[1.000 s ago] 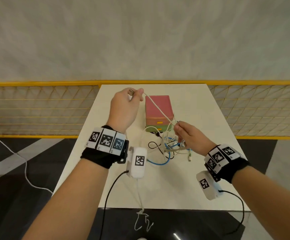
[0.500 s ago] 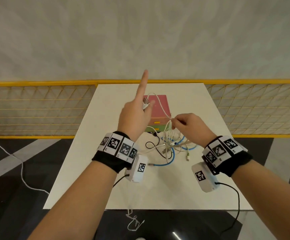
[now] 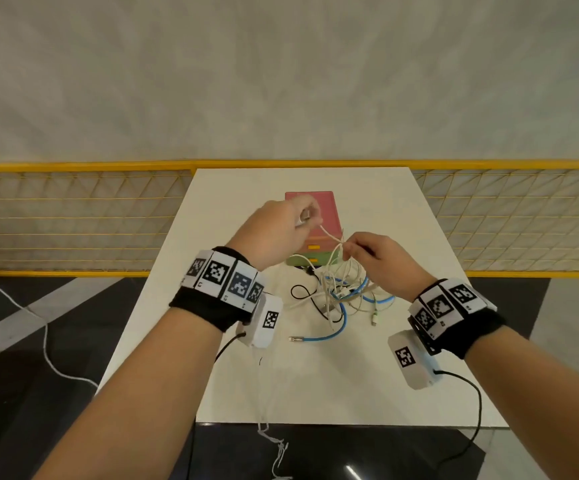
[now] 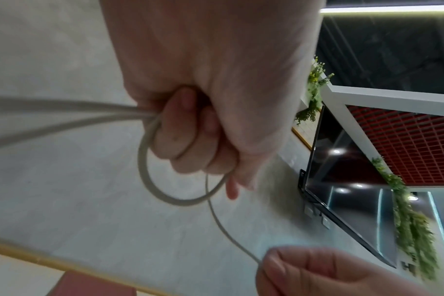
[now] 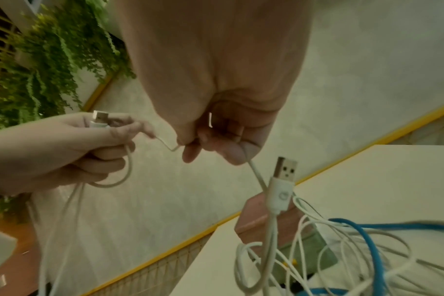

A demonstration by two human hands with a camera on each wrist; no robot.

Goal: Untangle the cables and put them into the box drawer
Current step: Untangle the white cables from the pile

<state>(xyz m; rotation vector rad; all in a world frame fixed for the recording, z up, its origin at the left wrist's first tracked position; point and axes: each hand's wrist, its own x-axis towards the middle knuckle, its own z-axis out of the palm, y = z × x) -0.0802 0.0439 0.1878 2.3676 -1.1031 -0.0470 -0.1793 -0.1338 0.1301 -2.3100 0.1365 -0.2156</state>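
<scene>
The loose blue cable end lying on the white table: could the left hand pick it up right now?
Probably not at once: the left hand grips a coiled white cable it would have to release first. Otherwise nothing covers the blue cable end.

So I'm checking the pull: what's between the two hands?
Only a short stretch of white cable runs from the left hand to the right hand, clearest in the right wrist view.
</scene>
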